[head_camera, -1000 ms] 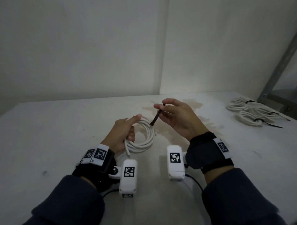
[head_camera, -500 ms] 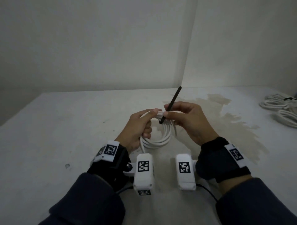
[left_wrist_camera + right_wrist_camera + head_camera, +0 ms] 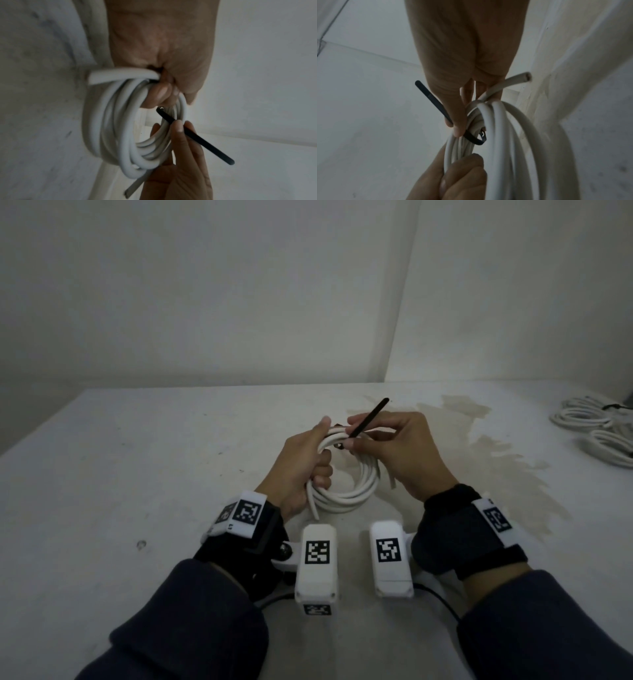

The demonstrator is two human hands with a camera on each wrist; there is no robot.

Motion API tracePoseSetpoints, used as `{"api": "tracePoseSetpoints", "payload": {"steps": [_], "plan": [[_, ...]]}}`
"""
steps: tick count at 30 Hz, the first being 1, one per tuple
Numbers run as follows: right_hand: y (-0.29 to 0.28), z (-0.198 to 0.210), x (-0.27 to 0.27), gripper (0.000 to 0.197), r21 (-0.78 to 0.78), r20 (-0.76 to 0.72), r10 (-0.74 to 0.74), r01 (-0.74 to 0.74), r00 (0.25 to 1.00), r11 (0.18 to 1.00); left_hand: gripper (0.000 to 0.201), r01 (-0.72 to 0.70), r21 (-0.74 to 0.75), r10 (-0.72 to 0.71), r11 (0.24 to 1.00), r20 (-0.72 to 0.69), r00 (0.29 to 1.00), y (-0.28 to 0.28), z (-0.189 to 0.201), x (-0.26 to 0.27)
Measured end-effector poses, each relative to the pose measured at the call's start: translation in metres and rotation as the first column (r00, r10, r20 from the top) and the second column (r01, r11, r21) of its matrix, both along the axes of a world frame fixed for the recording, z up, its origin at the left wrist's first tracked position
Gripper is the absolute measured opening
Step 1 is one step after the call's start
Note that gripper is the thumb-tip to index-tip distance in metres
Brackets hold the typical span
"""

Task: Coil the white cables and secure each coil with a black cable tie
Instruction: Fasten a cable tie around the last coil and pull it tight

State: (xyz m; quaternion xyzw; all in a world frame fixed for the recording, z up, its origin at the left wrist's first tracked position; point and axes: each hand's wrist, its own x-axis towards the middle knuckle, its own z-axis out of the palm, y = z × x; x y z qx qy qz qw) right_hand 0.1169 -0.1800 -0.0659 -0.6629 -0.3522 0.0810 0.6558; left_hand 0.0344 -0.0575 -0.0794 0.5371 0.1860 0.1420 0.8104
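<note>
A white cable coil (image 3: 346, 491) hangs just above the table in front of me. My left hand (image 3: 305, 460) grips its upper left side, fingers curled round the strands (image 3: 120, 121). My right hand (image 3: 394, 446) pinches a black cable tie (image 3: 368, 419) between thumb and forefinger at the top of the coil. The tie's tail points up and away. In the right wrist view the black cable tie (image 3: 436, 105) bends under the strands, with its head (image 3: 482, 135) inside the coil (image 3: 505, 135). In the left wrist view the black tie (image 3: 197, 138) crosses the coil's rim. One cut cable end (image 3: 525, 78) sticks out.
Several tied white coils (image 3: 596, 429) lie at the table's far right edge. A brownish stain (image 3: 496, 460) spreads over the white tabletop (image 3: 137, 474) behind my right hand. Walls close the back and right sides.
My right hand brought the black tie from mid-air onto the top of the coil, with its tail now pointing up. My left hand raised the coil and kept its grip. My head view shifted left.
</note>
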Motion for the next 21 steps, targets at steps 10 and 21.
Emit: {"api": "tracePoseSetpoints", "payload": {"steps": [10,21], "plan": [[-0.001,-0.0021,0.0026,0.018,-0.046,0.183,-0.015,0.024,0.983,0.999,0.031,0.015,-0.062,-0.021,0.998,-0.089,0.996,0.0026,-0.0039,0.0022],[0.0009,0.0005,-0.0031,0.019,0.056,0.012,0.077,-0.078,0.997,0.995,0.023,-0.044,-0.045,0.046,0.998,0.048,0.998,0.0029,-0.003,-0.0006]]}}
